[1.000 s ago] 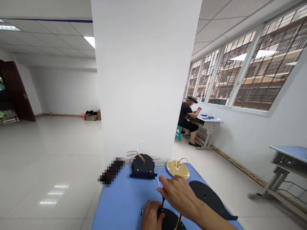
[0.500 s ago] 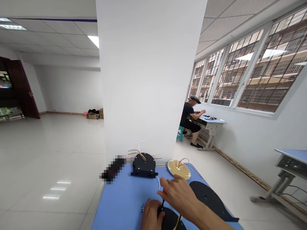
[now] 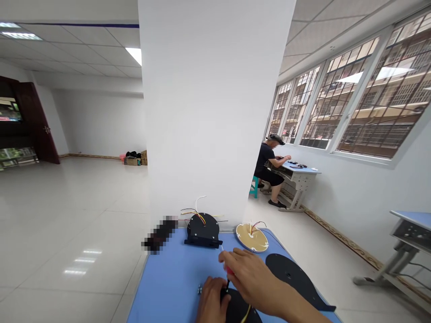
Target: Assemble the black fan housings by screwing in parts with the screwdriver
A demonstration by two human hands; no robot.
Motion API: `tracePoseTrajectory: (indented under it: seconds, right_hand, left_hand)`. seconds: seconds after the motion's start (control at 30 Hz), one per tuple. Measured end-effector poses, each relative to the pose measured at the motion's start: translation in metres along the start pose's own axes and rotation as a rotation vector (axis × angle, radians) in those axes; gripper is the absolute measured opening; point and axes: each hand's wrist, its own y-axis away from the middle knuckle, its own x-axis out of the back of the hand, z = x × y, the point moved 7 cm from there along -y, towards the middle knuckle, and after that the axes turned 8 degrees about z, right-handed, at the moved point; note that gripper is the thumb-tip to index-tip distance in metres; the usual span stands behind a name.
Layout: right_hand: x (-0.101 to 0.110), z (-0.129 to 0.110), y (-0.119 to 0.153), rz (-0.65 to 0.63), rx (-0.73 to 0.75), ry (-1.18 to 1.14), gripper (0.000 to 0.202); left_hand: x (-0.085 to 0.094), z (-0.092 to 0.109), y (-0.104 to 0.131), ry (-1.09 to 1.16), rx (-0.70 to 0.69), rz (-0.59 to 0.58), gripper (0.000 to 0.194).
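Worked disc on table; screws left of disc, wired housing behind it and left, second disc behind and right, flanged plate right, pillar farther behind, seated person far behind right.

Head-worn, the camera looked forward and down over the blue surface, white pillar dead ahead, fingers close at the bottom!

The right hand mostly hides a red handle; the lower edge crops the nearest disc; pixelation obscures a dark object.
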Motion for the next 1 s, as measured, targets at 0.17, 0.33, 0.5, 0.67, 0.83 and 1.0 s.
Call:
tracePoseTrajectory:
  seconds: [0.17, 0.33, 0.5, 0.67, 0.83, 1.0]
  right_hand:
    - [0.002, 0.006, 0.003, 0.017, -0.076, 0.051, 0.009]
    - [0.000, 0.005, 0.004, -0.072, -0.114, 0.069, 0.011]
    - [0.006, 0.002, 0.007, -0.012, -0.066, -0.051, 0.024]
    - [-0.004, 0.008, 0.004, 0.032, -0.137, 0.094, 0.010]
    - [-0.017, 0.012, 0.003, 0.078, -0.223, 0.044, 0.015]
    - [0.007, 0.033, 0.027, 0.265, -0.321, -0.434, 0.018]
  left_hand:
    - [0.003, 0.002, 0.001, 0.007, 0.009, -0.017, 0.033]
    - [0.010, 0.010, -0.001, -0.003, 0.014, -0.033, 0.028]
    - [0.011, 0.014, 0.000, -0.009, 0.016, -0.042, 0.029]
    - [0.011, 0.012, 0.001, -0.003, 0.025, -0.039, 0.028]
    - [0.009, 0.013, 0.001, 0.006, 0.020, -0.016, 0.032]
    - [0.034, 0.007, 0.002, -0.005, -0.013, 0.101, 0.031]
